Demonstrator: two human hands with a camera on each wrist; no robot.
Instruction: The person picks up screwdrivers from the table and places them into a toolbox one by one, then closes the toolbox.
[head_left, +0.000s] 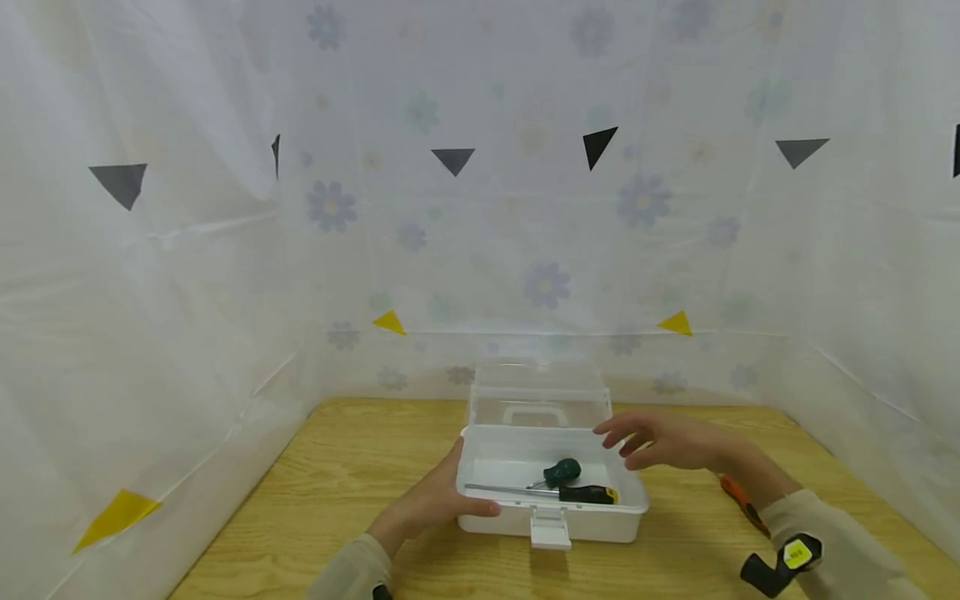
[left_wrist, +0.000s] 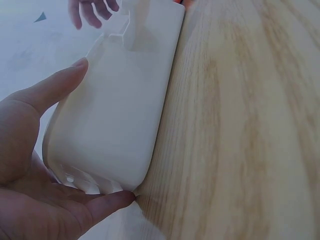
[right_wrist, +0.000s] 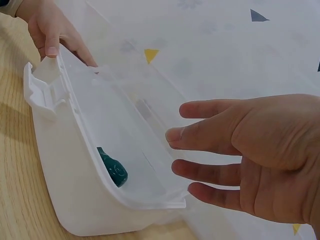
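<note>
- Wooden table (head_left: 337,492) – bears everything; white floral sheeting w/ black & yellow triangles walls it on three sides.
- White plastic toolbox (head_left: 551,504) – centre of table, at 12 o'clock from the person. Clear lid (head_left: 538,396) stands upright at the back edge, so the interior is open from above; front latch (head_left: 551,531) hangs down at 6 o'clock.
- Left hand (head_left: 435,500) – at 9 o'clock of box. Thumb lies on the front-left rim, fingers wrap the left end wall (wrist view: palm against the wall, fingertips at the base). Curled hold on the box, apparently bracing it so it can't slide.
- Right hand (head_left: 663,439) – at 3 o'clock, hovering over the box's right rear corner, near the lid. Fingers spread & relaxed, holding nothing, touching nothing that I can see.
- Long screwdriver, black/yellow handle (head_left: 588,494) – flat on box floor, along the front wall, shaft pointing to 9 o'clock.
- Stubby screwdriver, green handle (head_left: 561,472) – inside box, just behind the long one.
- Orange-handled tool (head_left: 742,502) – on table at 3 o'clock of box, partly hidden by right forearm; type unclear.
</note>
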